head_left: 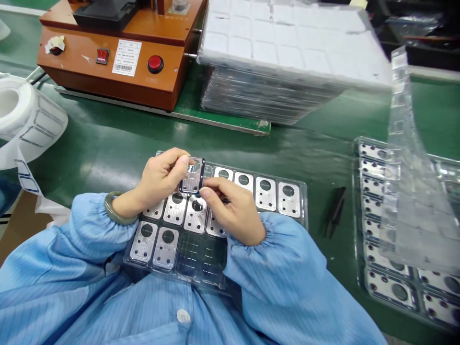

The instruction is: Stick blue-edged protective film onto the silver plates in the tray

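Observation:
Between my two hands is a small metal plate (191,176) with a dark rim, held tilted above a clear plastic tray (304,201). My left hand (163,175) pinches its upper left side between thumb and fingers. At the plate's lower right corner, my right hand (233,206) has its thumb and forefinger closed together on the edge. Below them the tray holds rows of silvery metal plates (265,193), each with one large round hole and smaller holes. Two pockets (190,251) at the front of the tray hold no plate. My right hand hides part of the middle row.
An orange machine (108,72) with red buttons stands at the back left, beside a roll of stickers (32,120). Stacked trays (266,91) rise behind. Black tweezers (336,212) lie to the right, near another plate-filled tray (390,287) partly covered by clear film (413,206).

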A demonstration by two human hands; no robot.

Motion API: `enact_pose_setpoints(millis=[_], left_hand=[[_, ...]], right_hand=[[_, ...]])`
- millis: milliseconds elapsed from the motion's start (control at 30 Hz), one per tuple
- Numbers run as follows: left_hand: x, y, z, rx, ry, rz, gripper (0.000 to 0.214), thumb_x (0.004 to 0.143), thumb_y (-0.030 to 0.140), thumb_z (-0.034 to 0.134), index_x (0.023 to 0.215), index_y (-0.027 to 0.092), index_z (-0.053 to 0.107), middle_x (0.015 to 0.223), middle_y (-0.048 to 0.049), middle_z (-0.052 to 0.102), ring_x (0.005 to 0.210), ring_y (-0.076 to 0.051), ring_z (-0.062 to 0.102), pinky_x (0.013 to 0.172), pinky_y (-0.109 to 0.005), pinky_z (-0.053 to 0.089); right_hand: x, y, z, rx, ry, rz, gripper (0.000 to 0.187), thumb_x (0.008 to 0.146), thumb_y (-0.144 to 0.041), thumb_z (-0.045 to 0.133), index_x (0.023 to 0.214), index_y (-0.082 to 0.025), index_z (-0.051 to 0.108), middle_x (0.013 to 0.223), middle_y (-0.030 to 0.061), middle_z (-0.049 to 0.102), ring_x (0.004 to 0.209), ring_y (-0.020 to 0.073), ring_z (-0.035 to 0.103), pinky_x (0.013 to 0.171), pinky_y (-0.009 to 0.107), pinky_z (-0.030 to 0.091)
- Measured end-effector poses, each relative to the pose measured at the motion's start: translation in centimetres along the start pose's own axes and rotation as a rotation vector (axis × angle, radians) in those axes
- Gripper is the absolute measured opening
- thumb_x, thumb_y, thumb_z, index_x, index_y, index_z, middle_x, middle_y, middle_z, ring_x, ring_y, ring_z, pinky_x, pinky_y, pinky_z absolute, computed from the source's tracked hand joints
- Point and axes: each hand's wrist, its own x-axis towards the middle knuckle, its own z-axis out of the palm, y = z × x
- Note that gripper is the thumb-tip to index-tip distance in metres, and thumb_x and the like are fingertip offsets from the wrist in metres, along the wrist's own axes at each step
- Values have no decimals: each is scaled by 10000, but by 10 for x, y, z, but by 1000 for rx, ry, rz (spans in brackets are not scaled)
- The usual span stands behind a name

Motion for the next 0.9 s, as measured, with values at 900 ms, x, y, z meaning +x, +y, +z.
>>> enact_pose_setpoints(millis=[900], left_hand=[[1,10,-4,-88,-380,23,235,819,206,468,645,105,588,457,42,497,441,-17,453,463,-122,343]], right_hand=[[5,4,-1,501,-137,388,374,851,-483,526,687,-147,516,495,-34,457,443,50,416,446,188,325]])
